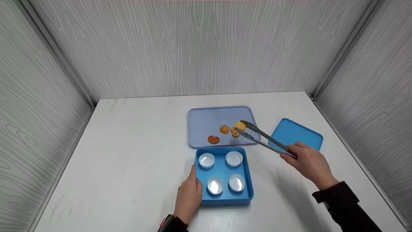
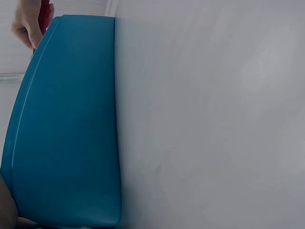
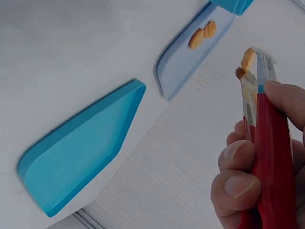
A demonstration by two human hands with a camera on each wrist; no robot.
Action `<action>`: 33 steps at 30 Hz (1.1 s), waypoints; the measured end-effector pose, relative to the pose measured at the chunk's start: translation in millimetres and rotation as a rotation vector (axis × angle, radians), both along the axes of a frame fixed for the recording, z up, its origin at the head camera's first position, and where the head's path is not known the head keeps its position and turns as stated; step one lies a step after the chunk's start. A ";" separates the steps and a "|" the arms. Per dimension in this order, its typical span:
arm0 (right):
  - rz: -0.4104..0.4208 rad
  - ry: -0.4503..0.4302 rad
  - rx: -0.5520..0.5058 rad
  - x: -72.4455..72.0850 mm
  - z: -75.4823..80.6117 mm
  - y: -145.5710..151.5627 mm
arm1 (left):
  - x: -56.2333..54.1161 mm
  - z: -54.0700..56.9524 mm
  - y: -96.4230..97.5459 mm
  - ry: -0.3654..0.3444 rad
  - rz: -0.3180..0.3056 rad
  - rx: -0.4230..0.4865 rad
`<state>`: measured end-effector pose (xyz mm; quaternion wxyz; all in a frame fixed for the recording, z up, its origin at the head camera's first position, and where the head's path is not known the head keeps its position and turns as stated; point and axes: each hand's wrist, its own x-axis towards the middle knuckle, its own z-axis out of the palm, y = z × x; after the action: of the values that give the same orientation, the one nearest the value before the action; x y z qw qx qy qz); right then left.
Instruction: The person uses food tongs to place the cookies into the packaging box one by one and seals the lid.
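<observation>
Head view: the left hand [image 1: 188, 193] lays straight fingers against a blue box [image 1: 225, 203] bearing four white cups [image 1: 234, 159]; beyond it, a lilac tray [image 1: 202, 119] carries small biscuits [image 1: 224, 129]; tongs [image 1: 273, 141] flank a round biscuit [image 1: 239, 125] with their tips; rightward lies a shallow blue tray [image 1: 299, 133]; the right hand [image 1: 310, 164] wraps its fingers round the tongs.

Left hand [image 1: 189, 197] holds a blue box [image 1: 224, 172] of white cups [image 1: 236, 183] while right hand [image 1: 311, 164] grips tongs [image 1: 268, 137] at a round cookie [image 1: 239, 125]
</observation>
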<state>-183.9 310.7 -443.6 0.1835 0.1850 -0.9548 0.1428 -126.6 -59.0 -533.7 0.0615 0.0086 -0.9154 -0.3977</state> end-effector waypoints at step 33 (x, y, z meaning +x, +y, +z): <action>0.159 -0.059 0.289 38.5 47.4 -17.0 | -1.0 -1.2 -0.6 -0.028 -0.008 -0.002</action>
<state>-145.4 293.6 -396.2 0.1150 0.2801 -0.9528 0.0234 -127.5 -59.6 -534.8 0.0471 0.0107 -0.9165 -0.3970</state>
